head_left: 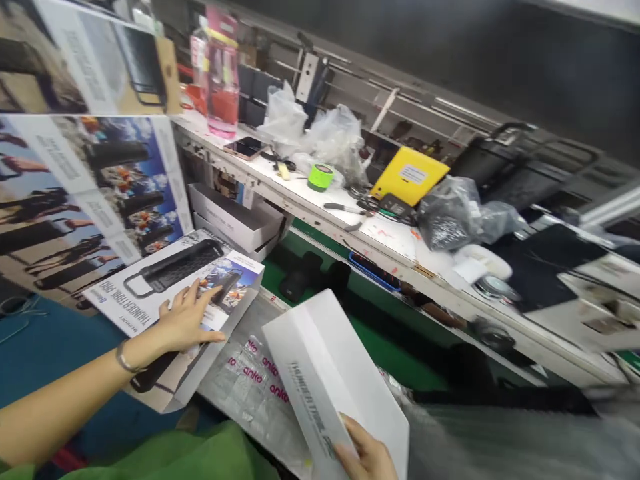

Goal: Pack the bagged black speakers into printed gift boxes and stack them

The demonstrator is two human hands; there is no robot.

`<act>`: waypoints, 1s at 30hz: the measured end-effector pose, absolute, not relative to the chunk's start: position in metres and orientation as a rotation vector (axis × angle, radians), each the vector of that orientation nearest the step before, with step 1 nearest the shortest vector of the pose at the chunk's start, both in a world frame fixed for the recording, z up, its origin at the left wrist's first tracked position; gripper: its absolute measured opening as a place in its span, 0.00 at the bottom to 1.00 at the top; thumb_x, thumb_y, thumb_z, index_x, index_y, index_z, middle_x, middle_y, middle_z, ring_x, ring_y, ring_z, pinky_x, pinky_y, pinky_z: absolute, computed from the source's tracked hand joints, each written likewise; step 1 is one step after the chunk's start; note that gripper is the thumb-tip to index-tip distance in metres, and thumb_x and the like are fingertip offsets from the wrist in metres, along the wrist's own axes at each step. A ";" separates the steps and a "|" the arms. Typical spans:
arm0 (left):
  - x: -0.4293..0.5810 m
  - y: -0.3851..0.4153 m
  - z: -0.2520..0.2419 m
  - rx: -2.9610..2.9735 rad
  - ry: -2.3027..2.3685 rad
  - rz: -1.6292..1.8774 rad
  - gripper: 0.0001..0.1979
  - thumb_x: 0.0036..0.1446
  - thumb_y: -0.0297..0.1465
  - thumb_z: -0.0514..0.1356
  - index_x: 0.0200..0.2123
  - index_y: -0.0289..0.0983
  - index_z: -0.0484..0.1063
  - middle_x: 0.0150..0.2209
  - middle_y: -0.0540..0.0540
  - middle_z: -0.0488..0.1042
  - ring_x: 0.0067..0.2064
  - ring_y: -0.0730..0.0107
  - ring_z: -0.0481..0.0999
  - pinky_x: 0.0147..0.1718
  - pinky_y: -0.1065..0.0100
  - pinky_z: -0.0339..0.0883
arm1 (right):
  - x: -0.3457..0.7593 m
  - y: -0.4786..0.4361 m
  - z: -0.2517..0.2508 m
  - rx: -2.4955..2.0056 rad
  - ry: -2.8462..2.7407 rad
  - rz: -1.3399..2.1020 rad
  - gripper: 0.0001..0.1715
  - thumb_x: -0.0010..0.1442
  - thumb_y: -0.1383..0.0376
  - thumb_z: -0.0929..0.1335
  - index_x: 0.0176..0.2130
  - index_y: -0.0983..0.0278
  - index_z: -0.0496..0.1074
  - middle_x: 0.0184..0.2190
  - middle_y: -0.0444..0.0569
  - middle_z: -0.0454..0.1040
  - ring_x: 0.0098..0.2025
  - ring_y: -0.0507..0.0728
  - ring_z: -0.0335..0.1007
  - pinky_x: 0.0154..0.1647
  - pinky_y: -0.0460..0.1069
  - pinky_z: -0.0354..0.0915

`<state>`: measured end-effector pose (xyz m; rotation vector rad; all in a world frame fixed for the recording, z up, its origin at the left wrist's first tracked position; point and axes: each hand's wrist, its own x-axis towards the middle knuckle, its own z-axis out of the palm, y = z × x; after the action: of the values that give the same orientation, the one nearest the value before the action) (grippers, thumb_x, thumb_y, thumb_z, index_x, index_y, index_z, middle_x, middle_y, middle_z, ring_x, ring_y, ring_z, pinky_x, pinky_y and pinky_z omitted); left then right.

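Clearly two cardboard pieces in hand. Left hand [187,320] laid flat and open, fingers spread, on the lid face of a printed speaker box [173,303] at about 8 o'clock in the view, pressing rather than gripping. Right hand [367,457] at 6 o'clock, fingers curled over the near edge of a plain white carton sleeve [333,380], thumb side hidden, so depth of grip hard to tell. Sleeve tilted up toward 12 o'clock, apart from the printed box, above a clear bag with pink lettering [255,383]. Probably light, thin card: stiff along folds, easily dented or creased mid-panel, slightly slick on the glossy print. Best held at edges and corners, not on flat faces. Behind, at 1 o'clock, a cluttered counter [395,240] with a green tape roll [321,177] and a yellow box [410,176].
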<state>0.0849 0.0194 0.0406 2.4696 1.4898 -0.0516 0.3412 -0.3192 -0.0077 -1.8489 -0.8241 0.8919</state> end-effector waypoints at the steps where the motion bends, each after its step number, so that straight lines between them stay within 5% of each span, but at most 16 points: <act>1: 0.092 0.016 0.040 2.532 1.466 0.019 0.51 0.44 0.56 0.62 0.68 0.46 0.47 0.70 0.32 0.36 0.67 0.29 0.44 0.54 0.33 0.52 | 0.338 -0.319 -0.011 -1.917 -0.843 0.774 0.26 0.52 0.51 0.68 0.48 0.58 0.77 0.47 0.54 0.77 0.50 0.68 0.73 0.53 0.61 0.68; 6: 0.164 -0.039 0.042 2.668 0.912 0.137 0.47 0.46 0.53 0.64 0.66 0.45 0.54 0.69 0.34 0.43 0.66 0.31 0.50 0.56 0.35 0.53 | 0.321 -0.359 -0.017 -1.998 -0.596 0.308 0.24 0.55 0.52 0.68 0.49 0.59 0.75 0.45 0.52 0.77 0.49 0.66 0.73 0.54 0.59 0.67; 10: 0.240 -0.128 0.072 2.566 0.100 0.095 0.40 0.48 0.55 0.64 0.61 0.46 0.63 0.67 0.38 0.55 0.66 0.43 0.54 0.60 0.44 0.54 | 0.311 -0.412 0.032 -1.772 -0.052 -0.662 0.18 0.58 0.58 0.70 0.47 0.61 0.73 0.39 0.50 0.77 0.42 0.57 0.72 0.50 0.52 0.65; 12: 0.279 -0.179 0.099 2.491 -0.263 0.182 0.38 0.48 0.55 0.64 0.59 0.45 0.66 0.65 0.38 0.58 0.66 0.46 0.54 0.61 0.48 0.54 | 0.321 -0.438 0.060 -1.642 0.116 -0.900 0.23 0.55 0.58 0.72 0.48 0.64 0.71 0.42 0.54 0.74 0.43 0.59 0.71 0.50 0.54 0.65; 18: 0.388 -0.307 0.180 2.401 -0.806 0.525 0.25 0.52 0.51 0.64 0.45 0.38 0.76 0.52 0.43 0.75 0.62 0.55 0.58 0.61 0.54 0.44 | 0.382 -0.495 0.089 -1.701 0.152 -0.870 0.56 0.46 0.50 0.75 0.62 0.72 0.52 0.61 0.69 0.53 0.62 0.69 0.54 0.64 0.66 0.50; 22: 0.423 -0.349 0.207 2.687 -0.799 0.092 0.14 0.58 0.43 0.62 0.32 0.38 0.80 0.35 0.44 0.79 0.53 0.55 0.66 0.57 0.49 0.43 | 0.400 -0.503 0.089 -1.804 0.216 -0.738 0.55 0.50 0.43 0.70 0.63 0.68 0.49 0.63 0.66 0.50 0.65 0.72 0.46 0.64 0.69 0.45; 30: 0.443 -0.360 0.222 2.704 -0.777 -0.364 0.13 0.61 0.39 0.57 0.33 0.40 0.80 0.28 0.51 0.79 0.36 0.70 0.73 0.50 0.61 0.50 | 0.406 -0.502 0.100 -1.665 0.205 -0.519 0.53 0.48 0.43 0.72 0.63 0.61 0.52 0.62 0.59 0.52 0.65 0.68 0.45 0.64 0.67 0.44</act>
<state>0.4435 -0.3602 0.2219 2.7041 -0.7770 -0.3642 0.4063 -0.5022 0.1003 -1.6652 0.2048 -0.5190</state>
